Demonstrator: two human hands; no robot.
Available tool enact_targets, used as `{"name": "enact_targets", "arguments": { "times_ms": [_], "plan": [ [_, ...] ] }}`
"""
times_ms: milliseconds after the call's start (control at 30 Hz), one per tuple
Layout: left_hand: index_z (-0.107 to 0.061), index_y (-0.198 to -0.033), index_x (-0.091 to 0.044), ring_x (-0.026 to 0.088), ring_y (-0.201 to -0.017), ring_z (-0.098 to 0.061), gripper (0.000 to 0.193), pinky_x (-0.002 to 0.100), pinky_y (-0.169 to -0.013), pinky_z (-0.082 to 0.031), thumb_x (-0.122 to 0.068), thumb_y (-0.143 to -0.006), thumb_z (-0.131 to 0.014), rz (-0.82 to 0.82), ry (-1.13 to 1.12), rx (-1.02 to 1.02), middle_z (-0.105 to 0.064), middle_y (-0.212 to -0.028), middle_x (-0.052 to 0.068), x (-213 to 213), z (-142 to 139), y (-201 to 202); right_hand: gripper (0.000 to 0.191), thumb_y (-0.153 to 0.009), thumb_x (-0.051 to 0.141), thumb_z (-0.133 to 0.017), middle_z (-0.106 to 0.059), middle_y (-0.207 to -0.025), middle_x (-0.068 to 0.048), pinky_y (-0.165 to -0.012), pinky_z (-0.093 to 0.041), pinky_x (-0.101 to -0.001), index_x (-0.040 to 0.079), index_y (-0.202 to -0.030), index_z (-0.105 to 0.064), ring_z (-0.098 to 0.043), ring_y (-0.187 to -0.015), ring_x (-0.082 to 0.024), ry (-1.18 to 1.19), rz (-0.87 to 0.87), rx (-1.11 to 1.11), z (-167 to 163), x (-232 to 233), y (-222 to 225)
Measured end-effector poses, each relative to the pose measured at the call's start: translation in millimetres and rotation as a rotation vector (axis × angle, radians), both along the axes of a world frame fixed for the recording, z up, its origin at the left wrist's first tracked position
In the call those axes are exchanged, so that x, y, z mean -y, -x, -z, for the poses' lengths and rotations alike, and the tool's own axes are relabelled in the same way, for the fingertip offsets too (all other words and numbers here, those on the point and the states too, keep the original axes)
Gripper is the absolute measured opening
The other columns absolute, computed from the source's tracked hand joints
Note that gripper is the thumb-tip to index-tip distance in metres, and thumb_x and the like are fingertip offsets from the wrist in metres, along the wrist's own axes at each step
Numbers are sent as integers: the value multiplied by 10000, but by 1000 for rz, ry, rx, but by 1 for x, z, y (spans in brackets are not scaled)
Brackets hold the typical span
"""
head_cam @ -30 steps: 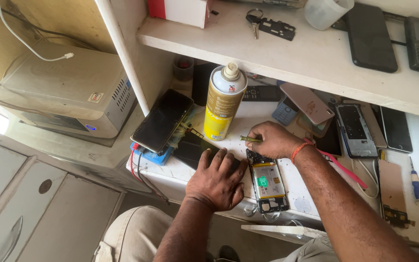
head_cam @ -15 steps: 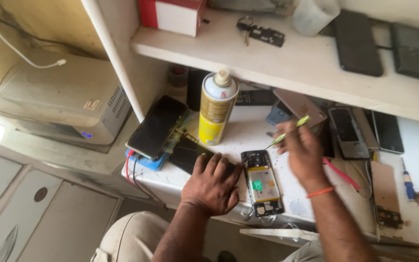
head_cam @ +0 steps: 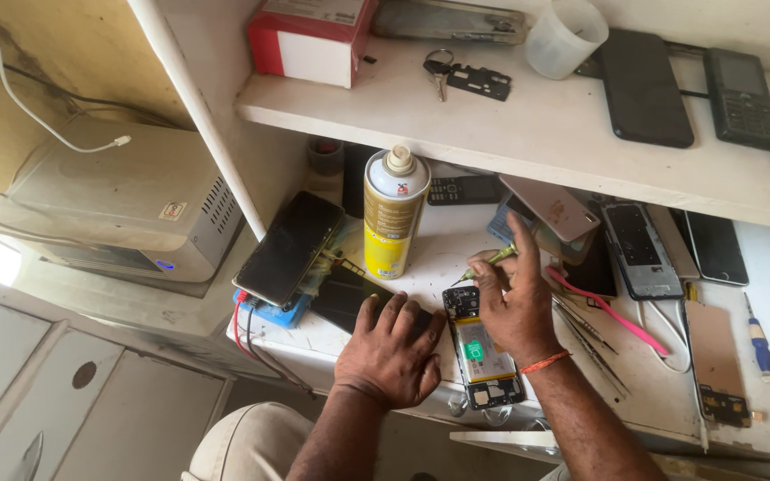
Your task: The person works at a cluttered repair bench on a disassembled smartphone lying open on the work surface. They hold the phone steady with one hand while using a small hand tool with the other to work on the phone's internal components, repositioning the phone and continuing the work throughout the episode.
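An opened phone (head_cam: 480,350) with its back off lies on the white bench, battery and boards showing. My left hand (head_cam: 391,350) rests flat beside it, fingers spread over a dark screen panel (head_cam: 347,294). My right hand (head_cam: 511,303) grips a small yellow-green screwdriver (head_cam: 488,261) whose tip points down-left toward the top of the opened phone. A yellow spray can (head_cam: 393,214) stands upright just behind my hands.
A black phone (head_cam: 290,248) lies on a blue pad at the left. Tweezers (head_cam: 586,334), a pink tool (head_cam: 606,311), several phones and parts crowd the right of the bench. The upper shelf (head_cam: 492,125) holds phones, keys, a red box and a plastic cup. A grey device (head_cam: 126,214) sits left.
My right hand, which rose to the right with the screwdriver, has come back down to the top of the opened phone. My left hand stays pressed in place.
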State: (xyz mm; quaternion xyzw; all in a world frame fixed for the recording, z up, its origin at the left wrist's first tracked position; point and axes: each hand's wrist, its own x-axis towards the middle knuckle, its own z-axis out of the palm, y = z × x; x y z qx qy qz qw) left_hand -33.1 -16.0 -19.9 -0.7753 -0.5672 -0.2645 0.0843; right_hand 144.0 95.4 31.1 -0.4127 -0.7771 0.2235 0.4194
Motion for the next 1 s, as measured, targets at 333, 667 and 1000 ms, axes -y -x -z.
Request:
{"name": "enact_targets", "arguments": {
  "times_ms": [333, 667, 1000],
  "plan": [
    [-586, -1407, -171, 381, -1290, -509, 619, 645, -1092, -340, -431, -846, -582, -9, 17, -10, -537, -1295, 183, 1, -1, -1, 630, -1007, 87, -615, -766, -976, -106, -806, -636, -322, 47, -1539, -280, -775, -925, -187, -3, -68, 45, 2, 0, 1],
    [-585, -1408, -169, 382, -1293, -509, 621, 646, -1096, -335, -431, -845, -574, -9, 44, -22, -544, -1302, 191, 0, -1, -1, 619, -998, 74, -602, -769, -987, -111, -823, -635, -326, 52, -1533, -291, -777, -941, -189, 37, -57, 45, 2, 1, 2],
    [-586, -1403, -174, 382, -1289, -509, 620, 644, -1090, -339, -431, -839, -573, -19, 40, -32, -543, -1292, 188, 1, -2, -1, 608, -998, 71, -600, -772, -994, -106, -837, -637, -325, 52, -1532, -309, -778, -951, -185, 38, -63, 37, 2, 0, 1]
  ]
}}
